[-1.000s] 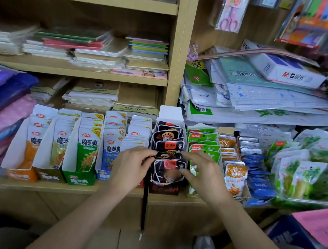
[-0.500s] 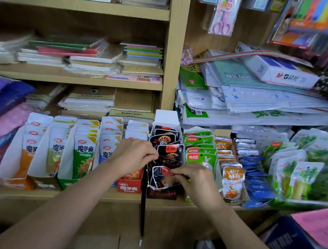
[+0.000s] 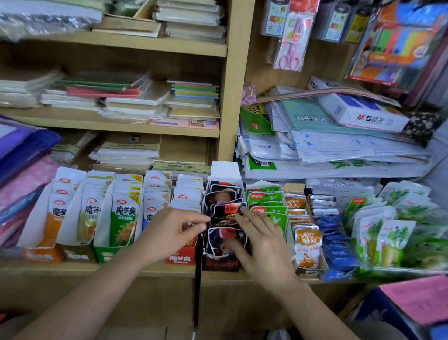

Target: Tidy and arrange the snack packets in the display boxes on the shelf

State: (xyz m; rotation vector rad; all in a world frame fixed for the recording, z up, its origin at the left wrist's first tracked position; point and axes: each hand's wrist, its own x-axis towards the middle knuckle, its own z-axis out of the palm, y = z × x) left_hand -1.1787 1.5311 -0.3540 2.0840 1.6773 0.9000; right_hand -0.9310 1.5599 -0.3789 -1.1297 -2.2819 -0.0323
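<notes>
Packets (image 3: 224,236) black, white-edged, askew, left hand (image 3: 172,234) pinching one, right hand (image 3: 264,242) fingers spread atop

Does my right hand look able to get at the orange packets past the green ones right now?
Likely yes. The right hand rests flat on the black packets, and the orange packets stand just beyond the green packets to its right, tops uncovered, nothing across them.

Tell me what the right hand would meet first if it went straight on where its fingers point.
The black snack packets in the middle display box: the right hand points up and left, and its fingertips seem to touch one. Depth is unclear.
</notes>
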